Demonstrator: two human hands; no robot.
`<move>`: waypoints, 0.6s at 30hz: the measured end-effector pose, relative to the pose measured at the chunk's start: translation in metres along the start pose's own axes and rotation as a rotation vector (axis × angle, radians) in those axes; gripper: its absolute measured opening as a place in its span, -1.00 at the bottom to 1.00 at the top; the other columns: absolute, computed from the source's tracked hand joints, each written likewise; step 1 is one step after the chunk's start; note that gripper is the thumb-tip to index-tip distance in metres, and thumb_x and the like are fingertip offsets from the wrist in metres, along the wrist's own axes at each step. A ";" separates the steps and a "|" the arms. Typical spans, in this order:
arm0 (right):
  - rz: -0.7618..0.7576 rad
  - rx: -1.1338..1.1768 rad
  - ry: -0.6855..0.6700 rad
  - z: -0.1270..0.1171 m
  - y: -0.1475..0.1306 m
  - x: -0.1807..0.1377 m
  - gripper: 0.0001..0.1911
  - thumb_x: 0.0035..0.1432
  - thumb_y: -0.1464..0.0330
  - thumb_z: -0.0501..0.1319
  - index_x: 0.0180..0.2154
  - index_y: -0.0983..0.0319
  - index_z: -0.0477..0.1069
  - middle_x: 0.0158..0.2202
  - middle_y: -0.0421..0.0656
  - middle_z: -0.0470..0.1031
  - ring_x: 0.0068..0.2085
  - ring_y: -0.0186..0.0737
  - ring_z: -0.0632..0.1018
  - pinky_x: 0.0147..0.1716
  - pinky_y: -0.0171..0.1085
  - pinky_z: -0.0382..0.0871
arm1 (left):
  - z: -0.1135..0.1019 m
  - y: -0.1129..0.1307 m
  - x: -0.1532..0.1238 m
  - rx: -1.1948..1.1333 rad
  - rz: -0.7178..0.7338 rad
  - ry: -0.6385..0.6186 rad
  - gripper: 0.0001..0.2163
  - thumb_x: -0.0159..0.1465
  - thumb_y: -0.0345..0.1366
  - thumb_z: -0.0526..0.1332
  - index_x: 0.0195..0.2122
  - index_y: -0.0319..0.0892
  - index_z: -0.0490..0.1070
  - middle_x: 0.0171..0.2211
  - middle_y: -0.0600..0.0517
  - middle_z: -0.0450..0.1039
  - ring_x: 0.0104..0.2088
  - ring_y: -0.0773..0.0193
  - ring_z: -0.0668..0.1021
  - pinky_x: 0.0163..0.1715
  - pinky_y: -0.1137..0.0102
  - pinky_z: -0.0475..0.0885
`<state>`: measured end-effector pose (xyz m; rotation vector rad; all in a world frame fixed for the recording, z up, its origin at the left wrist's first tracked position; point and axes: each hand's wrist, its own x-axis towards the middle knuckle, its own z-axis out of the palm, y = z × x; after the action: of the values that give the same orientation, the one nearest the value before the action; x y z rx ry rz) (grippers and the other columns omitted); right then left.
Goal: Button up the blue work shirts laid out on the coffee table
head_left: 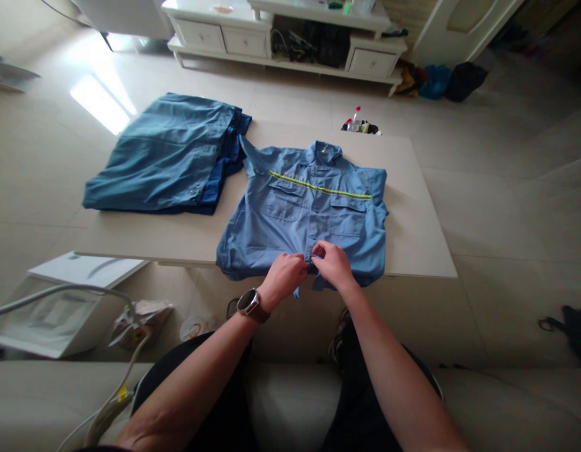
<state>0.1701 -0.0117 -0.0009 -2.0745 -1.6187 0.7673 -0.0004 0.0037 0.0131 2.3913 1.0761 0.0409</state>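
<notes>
Closely, the bare left hand (287, 274) and bare right hand (332, 262), both curled almost closed, pinch the front hem of a light-blue, yellow-striped cloth shirt (290, 216) spread toward twelve o'clock on a pale rectangular table (413, 226), folded blue cloth garments (163, 157) lying at ten o'clock.

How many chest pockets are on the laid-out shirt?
2: one chest pocket left of the button placket in the picture, the other right; both below the yellow stripe.

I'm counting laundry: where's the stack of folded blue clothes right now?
In the head view, the folded blue clothes lie on the left part of the table, beside the yellow-striped work shirt.
</notes>
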 end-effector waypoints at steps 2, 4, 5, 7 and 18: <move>0.012 0.004 0.003 0.000 -0.001 0.000 -0.90 0.04 0.45 0.27 -0.36 0.13 0.49 -0.43 -0.25 0.56 -0.35 -0.25 0.54 -0.34 -0.32 0.26 | 0.000 0.000 0.000 -0.010 -0.012 0.017 -0.79 0.33 -0.40 0.15 -0.31 -0.16 0.61 -0.26 -0.07 0.58 -0.26 0.20 0.58 -0.17 0.34 0.33; -0.003 0.026 -0.012 -0.001 0.000 0.001 -0.89 0.05 0.46 0.27 -0.36 0.14 0.49 -0.42 -0.26 0.56 -0.35 -0.26 0.54 -0.32 -0.33 0.27 | 0.000 -0.001 0.000 -0.048 -0.032 0.048 -0.79 0.32 -0.40 0.16 -0.32 -0.16 0.62 -0.28 -0.06 0.58 -0.28 0.21 0.57 -0.21 0.35 0.32; -0.019 0.045 -0.023 -0.001 0.000 0.002 -0.90 0.06 0.47 0.27 -0.36 0.14 0.48 -0.41 -0.25 0.56 -0.34 -0.27 0.53 -0.32 -0.33 0.28 | 0.000 -0.001 0.001 -0.080 -0.046 0.068 -0.79 0.30 -0.41 0.17 -0.32 -0.16 0.63 -0.30 -0.05 0.58 -0.31 0.23 0.56 -0.24 0.36 0.31; -0.049 0.093 -0.041 -0.003 0.000 0.004 -0.92 0.08 0.46 0.27 -0.37 0.16 0.48 -0.40 -0.25 0.56 -0.35 -0.28 0.52 -0.30 -0.33 0.29 | 0.000 -0.002 0.003 -0.175 -0.084 0.109 -0.80 0.27 -0.41 0.18 -0.35 -0.18 0.63 -0.35 -0.03 0.57 -0.37 0.27 0.52 -0.31 0.39 0.28; -0.158 0.484 -0.257 -0.018 0.004 0.005 -0.74 -0.03 0.38 0.33 -0.21 0.20 0.50 -0.30 -0.22 0.57 -0.25 -0.25 0.56 -0.23 -0.30 0.40 | 0.001 -0.014 0.004 -0.760 -0.255 0.177 -0.76 0.19 -0.33 0.19 -0.31 -0.27 0.67 -0.50 0.06 0.56 -0.47 0.33 0.46 -0.44 0.47 0.27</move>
<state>0.1854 -0.0071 0.0096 -1.5397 -1.5085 1.2636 -0.0069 0.0139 0.0055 1.5838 1.1692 0.4882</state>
